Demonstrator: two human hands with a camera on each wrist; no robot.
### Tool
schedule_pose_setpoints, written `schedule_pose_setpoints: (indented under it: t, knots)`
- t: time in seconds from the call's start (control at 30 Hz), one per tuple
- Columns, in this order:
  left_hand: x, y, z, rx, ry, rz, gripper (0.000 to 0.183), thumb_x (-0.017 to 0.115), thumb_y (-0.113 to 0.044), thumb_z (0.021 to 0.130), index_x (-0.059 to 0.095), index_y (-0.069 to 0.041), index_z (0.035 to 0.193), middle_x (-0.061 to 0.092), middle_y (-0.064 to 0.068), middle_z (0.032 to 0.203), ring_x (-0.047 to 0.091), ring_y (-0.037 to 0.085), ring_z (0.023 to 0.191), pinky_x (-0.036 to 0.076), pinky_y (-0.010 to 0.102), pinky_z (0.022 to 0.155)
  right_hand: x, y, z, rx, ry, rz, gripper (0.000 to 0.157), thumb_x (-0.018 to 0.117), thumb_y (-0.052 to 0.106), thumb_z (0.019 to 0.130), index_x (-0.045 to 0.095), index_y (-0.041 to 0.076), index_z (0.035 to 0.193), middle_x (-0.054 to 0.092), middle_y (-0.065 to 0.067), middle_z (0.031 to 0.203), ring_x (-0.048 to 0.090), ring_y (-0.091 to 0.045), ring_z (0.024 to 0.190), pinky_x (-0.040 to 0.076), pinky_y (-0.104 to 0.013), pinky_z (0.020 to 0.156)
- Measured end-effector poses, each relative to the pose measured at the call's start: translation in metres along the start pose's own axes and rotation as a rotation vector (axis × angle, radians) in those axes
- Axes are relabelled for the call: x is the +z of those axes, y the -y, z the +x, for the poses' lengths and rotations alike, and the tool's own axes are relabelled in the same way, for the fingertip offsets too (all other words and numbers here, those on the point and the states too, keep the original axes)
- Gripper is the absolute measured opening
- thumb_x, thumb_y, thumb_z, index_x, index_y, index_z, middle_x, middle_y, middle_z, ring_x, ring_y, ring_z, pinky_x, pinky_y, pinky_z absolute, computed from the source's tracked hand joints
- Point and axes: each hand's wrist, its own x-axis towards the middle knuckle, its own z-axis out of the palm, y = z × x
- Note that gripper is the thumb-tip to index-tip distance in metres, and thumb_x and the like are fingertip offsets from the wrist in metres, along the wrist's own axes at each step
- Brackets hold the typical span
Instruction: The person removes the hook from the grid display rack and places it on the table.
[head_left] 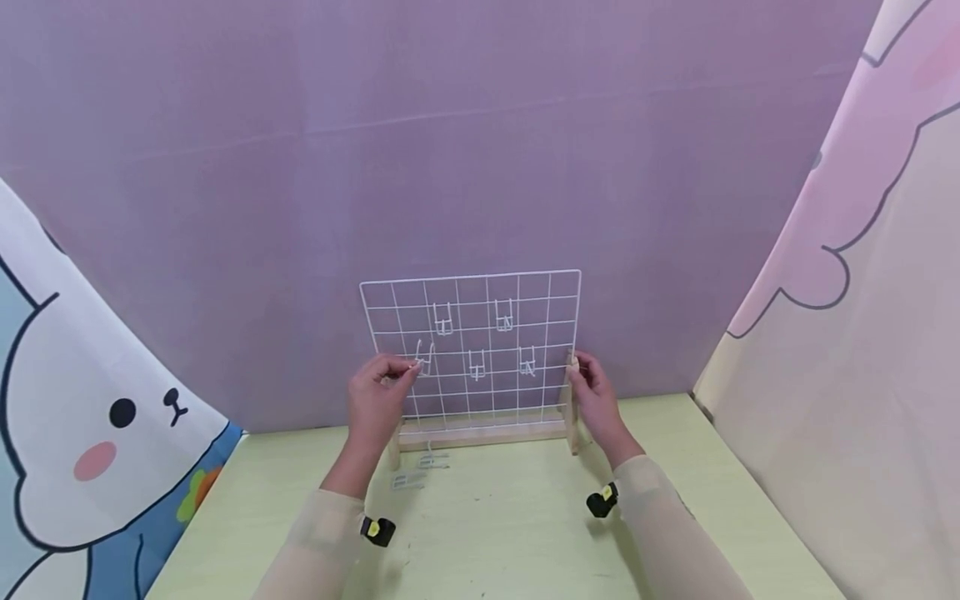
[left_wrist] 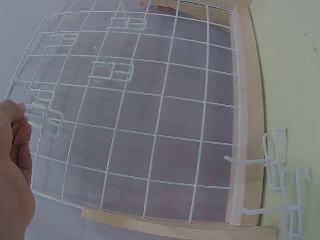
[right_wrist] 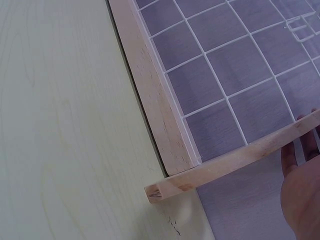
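A white wire grid panel [head_left: 471, 276] stands upright in a wooden stand [head_left: 480, 433]. My left hand [head_left: 372, 402] pinches a white wire hook [head_left: 425, 362] between thumb and fingertips at the grid's left side. In the left wrist view that hook [left_wrist: 50, 125] overlaps the grid wires; whether it is seated on them I cannot tell. Several other white hooks [head_left: 444, 325] hang on the grid in two rows. On the opposite side, my right hand [head_left: 597, 402] grips the stand's right post [right_wrist: 250, 150], its fingers reaching behind the wood.
Two loose wire hooks [left_wrist: 274, 161] lie on the pale table [head_left: 495, 533] in front of the stand's left end. A purple backdrop [head_left: 480, 167] rises behind the grid. Printed cloth panels [head_left: 90, 400] flank the table on both sides.
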Motion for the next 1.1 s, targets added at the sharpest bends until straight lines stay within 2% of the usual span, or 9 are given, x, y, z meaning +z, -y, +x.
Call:
schedule_pose_setpoints:
  t: [0.13,0.23,0.37,0.5,0.7,0.93,1.1]
  knots:
    - [0.0,0.002,-0.005,-0.011,0.027,-0.001,0.014,0.09,0.001,0.091,0.082,-0.01,0.089,0.078,0.001,0.092,0.066,0.016,0.084,0.051,0.015,0.072,0.0,0.006,-0.001,0.019,0.01,0.023,0.046,0.056,0.021,0.118,0.049,0.007,0.161,0.055,-0.031,0.147,0.051,-0.05,0.133,0.054,-0.028,0.101]
    - [0.001,0.005,-0.008,-0.015,0.046,-0.008,0.014,0.089,0.002,0.091,0.082,-0.01,0.089,0.077,0.003,0.093,0.066,0.015,0.084,0.052,0.015,0.072,0.001,0.017,-0.004,0.035,0.017,0.037,0.045,0.056,0.016,0.117,0.049,0.003,0.16,0.054,-0.033,0.146,0.049,-0.053,0.133,0.053,-0.021,0.096]
    - [0.001,0.01,-0.011,-0.026,0.071,-0.01,0.015,0.089,0.002,0.091,0.081,-0.01,0.088,0.077,0.003,0.093,0.066,0.016,0.084,0.053,0.015,0.071,0.002,0.021,-0.005,0.041,0.015,0.036,0.045,0.056,0.014,0.117,0.048,0.0,0.159,0.053,-0.036,0.146,0.049,-0.054,0.132,0.052,-0.019,0.093]
    - [0.002,0.013,-0.015,-0.048,0.1,-0.002,0.016,0.09,0.0,0.091,0.081,-0.012,0.088,0.077,0.0,0.092,0.067,0.016,0.085,0.055,0.016,0.069,0.001,0.009,-0.001,0.022,0.0,0.039,0.045,0.056,0.016,0.117,0.049,0.003,0.16,0.053,-0.035,0.147,0.049,-0.053,0.132,0.053,-0.021,0.095]
    - [0.002,0.017,-0.019,-0.044,0.128,0.011,0.013,0.09,-0.001,0.091,0.081,-0.011,0.089,0.076,0.001,0.094,0.067,0.017,0.087,0.055,0.016,0.074,0.001,-0.003,0.002,-0.006,-0.025,0.006,0.043,0.057,0.021,0.117,0.052,0.01,0.159,0.057,-0.028,0.145,0.054,-0.037,0.125,0.055,-0.031,0.103]
    - [0.002,0.02,-0.026,-0.086,0.184,0.017,0.012,0.089,-0.003,0.093,0.082,-0.012,0.09,0.077,0.0,0.093,0.066,0.016,0.083,0.055,0.018,0.071,0.001,-0.002,0.002,-0.022,-0.021,0.005,0.044,0.054,0.013,0.118,0.049,0.0,0.159,0.051,-0.037,0.145,0.055,-0.02,0.115,0.052,-0.018,0.093]
    - [0.002,0.023,-0.031,-0.135,0.258,0.017,0.013,0.089,-0.004,0.094,0.081,-0.014,0.089,0.078,0.0,0.092,0.066,0.016,0.078,0.057,0.022,0.067,0.002,-0.004,0.002,-0.056,-0.032,0.02,0.041,0.057,0.013,0.117,0.053,0.001,0.156,0.055,-0.033,0.141,0.055,-0.014,0.11,0.054,-0.02,0.091]
